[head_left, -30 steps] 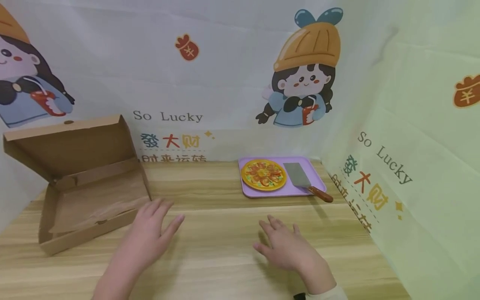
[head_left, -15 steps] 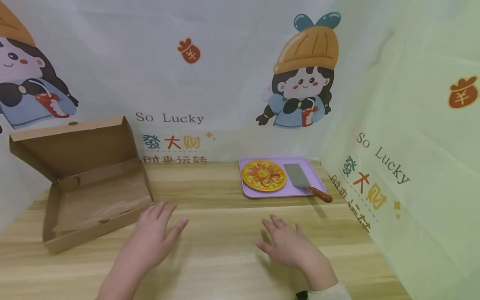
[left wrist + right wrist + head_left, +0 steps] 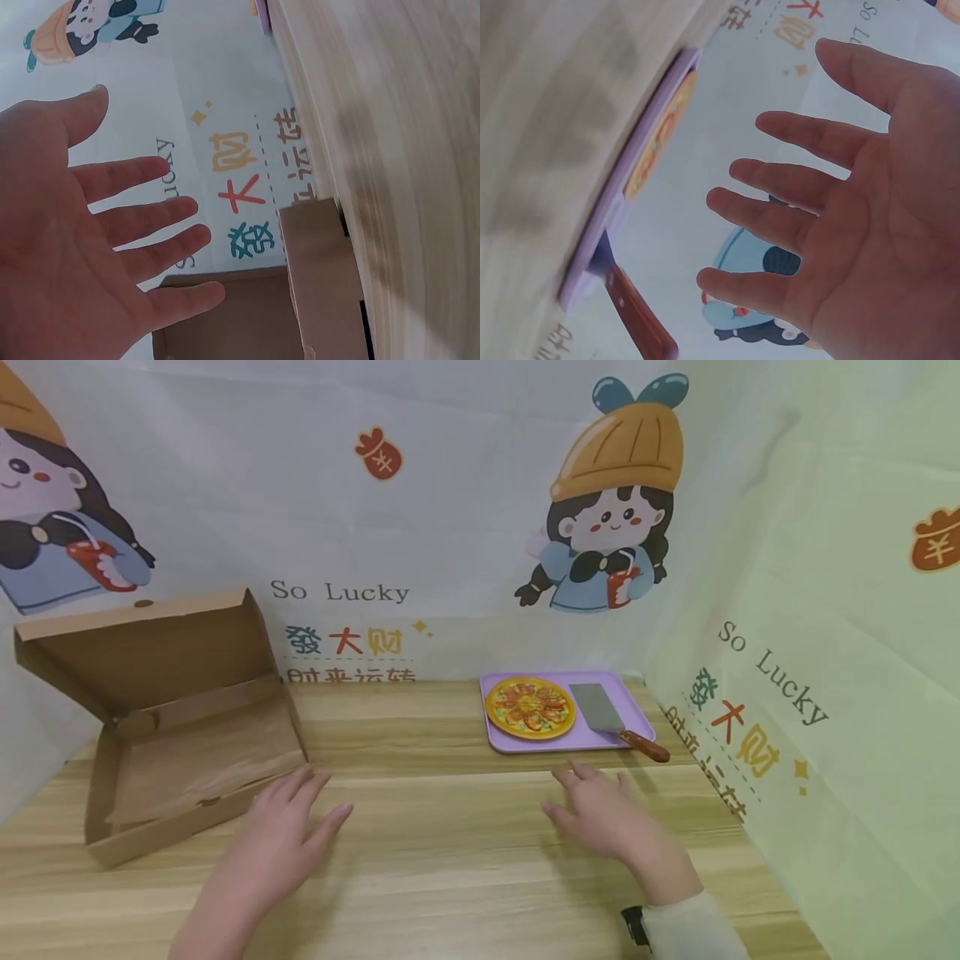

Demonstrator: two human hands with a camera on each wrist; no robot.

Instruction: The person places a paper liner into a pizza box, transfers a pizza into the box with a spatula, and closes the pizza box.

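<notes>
Hovering over the wood-grain table [image 3: 442, 860] in the head view, my left hand [image 3: 281, 831] and right hand [image 3: 603, 814] are both relaxed, holding nothing. The round pizza [image 3: 530, 707] lies flat on the lilac tray [image 3: 629, 706], beside a flat-bladed spatula [image 3: 596, 707]; its handle overhangs the edge, so I judge a stray knock there could flip it off. My left wrist view shows fingers spread near the stiff brown cardboard box [image 3: 322, 270]; careless contact might shift something so light. In my right wrist view, fingers fan out, apart from the tray's thin raised rim and the spatula's riveted wood-brown handle.
</notes>
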